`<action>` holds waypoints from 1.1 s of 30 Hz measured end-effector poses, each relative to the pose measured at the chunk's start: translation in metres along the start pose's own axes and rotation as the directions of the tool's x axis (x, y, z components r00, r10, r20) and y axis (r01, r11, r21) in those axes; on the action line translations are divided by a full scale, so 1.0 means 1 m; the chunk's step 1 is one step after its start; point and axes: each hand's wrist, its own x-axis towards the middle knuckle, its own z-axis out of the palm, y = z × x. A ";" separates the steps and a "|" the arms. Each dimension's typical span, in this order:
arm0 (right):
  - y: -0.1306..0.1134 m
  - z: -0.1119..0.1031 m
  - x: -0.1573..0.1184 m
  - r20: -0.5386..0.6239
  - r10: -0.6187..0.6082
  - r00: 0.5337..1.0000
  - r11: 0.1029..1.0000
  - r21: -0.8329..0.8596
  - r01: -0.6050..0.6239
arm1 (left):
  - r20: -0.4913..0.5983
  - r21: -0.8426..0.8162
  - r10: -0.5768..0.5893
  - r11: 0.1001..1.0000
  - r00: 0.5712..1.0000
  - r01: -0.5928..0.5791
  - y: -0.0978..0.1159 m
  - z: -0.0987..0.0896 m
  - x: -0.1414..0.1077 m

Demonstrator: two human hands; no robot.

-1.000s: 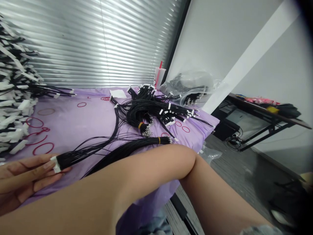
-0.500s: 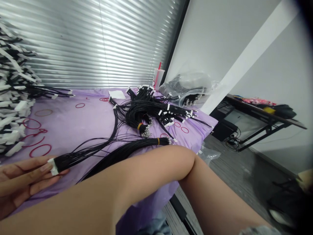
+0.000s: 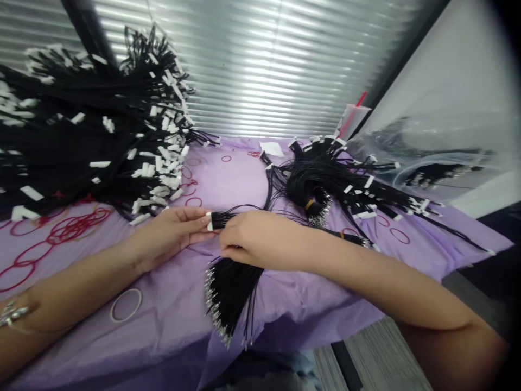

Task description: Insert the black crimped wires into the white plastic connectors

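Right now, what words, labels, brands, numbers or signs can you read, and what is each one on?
There is no readable text.
Clear cup with the red straw: any print is too small and blurred.
White connector in the left hand: no legible marking.

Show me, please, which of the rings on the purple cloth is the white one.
It is the ring lying alone beside the left forearm, on the side nearer the person. Its whitish colour sets it apart from the red bands.
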 end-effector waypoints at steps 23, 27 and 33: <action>0.021 0.047 0.003 -0.147 -0.023 0.989 0.975 0.217 0.055 | 0.003 -0.034 0.055 0.998 0.998 -0.055 -0.013 -0.016 0.014; 0.020 0.049 0.004 -0.254 0.014 0.967 0.949 0.309 0.067 | 0.000 -0.061 0.049 0.997 0.999 -0.049 -0.011 -0.015 0.012; 0.020 0.046 0.002 -0.374 -0.028 0.927 0.912 0.370 0.177 | -0.060 -0.060 0.018 0.998 0.998 -0.021 -0.010 -0.015 0.012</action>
